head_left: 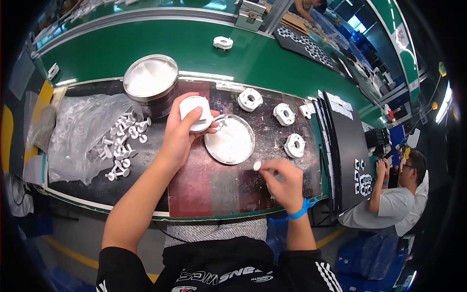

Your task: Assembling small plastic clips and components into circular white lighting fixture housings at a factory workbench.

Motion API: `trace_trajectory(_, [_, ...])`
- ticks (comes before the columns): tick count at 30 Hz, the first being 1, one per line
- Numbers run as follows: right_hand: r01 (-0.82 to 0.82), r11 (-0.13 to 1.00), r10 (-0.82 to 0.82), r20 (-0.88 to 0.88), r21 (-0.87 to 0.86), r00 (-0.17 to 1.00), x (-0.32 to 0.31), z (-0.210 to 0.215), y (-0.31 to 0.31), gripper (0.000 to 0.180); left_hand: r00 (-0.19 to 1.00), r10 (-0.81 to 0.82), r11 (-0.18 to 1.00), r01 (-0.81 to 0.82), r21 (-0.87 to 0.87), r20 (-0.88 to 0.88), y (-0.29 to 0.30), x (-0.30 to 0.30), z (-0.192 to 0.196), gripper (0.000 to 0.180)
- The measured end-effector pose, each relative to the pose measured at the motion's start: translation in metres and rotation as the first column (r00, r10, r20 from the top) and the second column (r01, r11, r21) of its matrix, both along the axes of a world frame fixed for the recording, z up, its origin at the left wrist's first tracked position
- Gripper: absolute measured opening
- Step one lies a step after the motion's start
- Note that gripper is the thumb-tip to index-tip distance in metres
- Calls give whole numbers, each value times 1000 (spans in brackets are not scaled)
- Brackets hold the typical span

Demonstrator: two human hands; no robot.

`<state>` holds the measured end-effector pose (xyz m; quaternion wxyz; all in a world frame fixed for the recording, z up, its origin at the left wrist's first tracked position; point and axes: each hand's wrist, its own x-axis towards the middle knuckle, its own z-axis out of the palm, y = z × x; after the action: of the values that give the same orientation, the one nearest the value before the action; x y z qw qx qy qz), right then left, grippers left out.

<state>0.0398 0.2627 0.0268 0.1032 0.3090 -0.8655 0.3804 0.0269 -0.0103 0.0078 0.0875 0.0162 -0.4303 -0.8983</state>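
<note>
In the head view, the left hand (pixel 179 132) grips a white housing (pixel 195 115) at centre; the right hand (pixel 284 184), right of centre, pinches a white peg (pixel 257 166). Below the dish (pixel 253 142), reddish mat (pixel 194 192) spans to the table's front edge (pixel 224 217).

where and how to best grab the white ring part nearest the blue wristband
I'd pinch the white ring part across its outer rim, coming from the near side: it sits apart from the other rings, leaving that rim exposed. The right grip is closest, but it holds a small white piece.
</note>
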Motion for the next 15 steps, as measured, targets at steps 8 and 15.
trace_trajectory(8, [-146,987,147,-7,65,989,-34,14,-41,15,1000,27,999,-27,26,-6,-2,-1,-3,40])
trace_trajectory(15, [-170,967,190,-93,189,977,-28,-3,-50,18,999,33,999,-33,35,10,-3,-1,-3,41])
